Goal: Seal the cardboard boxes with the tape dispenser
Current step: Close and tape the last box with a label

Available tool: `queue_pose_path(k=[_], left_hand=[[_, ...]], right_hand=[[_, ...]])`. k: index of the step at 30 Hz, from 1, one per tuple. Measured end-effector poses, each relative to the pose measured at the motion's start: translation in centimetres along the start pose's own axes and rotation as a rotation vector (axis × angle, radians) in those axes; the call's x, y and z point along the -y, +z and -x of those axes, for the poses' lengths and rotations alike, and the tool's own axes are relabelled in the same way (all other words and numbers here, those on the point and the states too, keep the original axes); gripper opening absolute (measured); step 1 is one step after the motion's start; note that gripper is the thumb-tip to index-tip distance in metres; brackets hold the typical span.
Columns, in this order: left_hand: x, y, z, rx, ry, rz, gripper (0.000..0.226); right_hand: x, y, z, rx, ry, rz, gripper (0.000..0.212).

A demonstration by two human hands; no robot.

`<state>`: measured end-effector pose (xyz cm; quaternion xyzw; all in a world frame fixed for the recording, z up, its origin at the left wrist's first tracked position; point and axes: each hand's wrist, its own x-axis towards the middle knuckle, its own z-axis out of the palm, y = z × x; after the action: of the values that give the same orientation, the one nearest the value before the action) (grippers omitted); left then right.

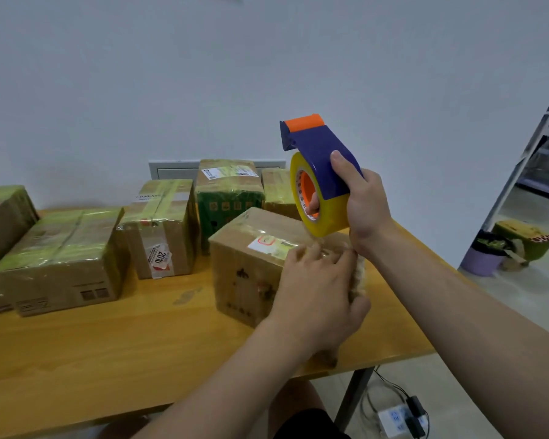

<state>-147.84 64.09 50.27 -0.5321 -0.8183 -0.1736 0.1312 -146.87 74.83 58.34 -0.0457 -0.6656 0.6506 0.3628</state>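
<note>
Well, taped boxes (61, 248) fill the left of the frame; at centre the left hand (317, 296) clasps the current box (251, 270) on the worktop (140, 343), pinning tape (324, 237), while the right hand (366, 207) grips the raised tape dispenser (317, 166). Next, I reckon: pull taut, tear.

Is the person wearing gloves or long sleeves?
No gloves: the left hand and right hand are bare, with short nails and no rings or watch showing. The left forearm and right forearm are bare too, no sleeves in view.
</note>
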Motion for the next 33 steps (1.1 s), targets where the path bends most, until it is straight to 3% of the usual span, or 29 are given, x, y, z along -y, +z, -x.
queue_pose_path(k=[4,7,11,16,19,21,27,30,33], left_hand=[[3.8,-1.3,0.2,0.097,0.199,0.194,0.057],[6.8,-2.3,1.1,0.154,0.22,0.287,0.066],[10.3,-3.1,3.1,0.049,0.087,0.512,0.065],[12.0,-3.0,4.7,-0.04,0.039,0.717,0.033],[12.3,-2.1,4.7,-0.114,-0.091,0.817,0.032],[12.8,-1.4,4.9,-0.057,-0.139,0.876,0.042],[14.2,-0.8,5.7,-0.023,-0.026,0.668,0.054],[14.4,-1.3,5.8,-0.067,-0.003,0.57,0.053],[13.9,-1.2,5.9,-0.227,-0.082,0.761,0.046]], right_hand=[[-0.4,-0.3,-0.2,0.035,-0.015,-0.018,0.035],[-1.1,-0.4,-0.3,0.073,-0.005,-0.012,0.036],[-1.5,-1.2,-0.9,0.123,0.078,-0.002,0.031],[-0.8,-1.9,-2.1,0.25,0.198,-0.011,0.038],[0.0,-2.1,-2.6,0.36,0.225,0.06,0.047],[0.6,-2.4,-2.8,0.439,0.228,0.135,0.047],[2.9,-4.8,-3.8,0.597,0.354,0.176,0.044],[3.8,-5.7,-4.2,0.69,0.402,0.209,0.056],[4.2,-5.8,-4.0,0.722,0.403,0.234,0.056]])
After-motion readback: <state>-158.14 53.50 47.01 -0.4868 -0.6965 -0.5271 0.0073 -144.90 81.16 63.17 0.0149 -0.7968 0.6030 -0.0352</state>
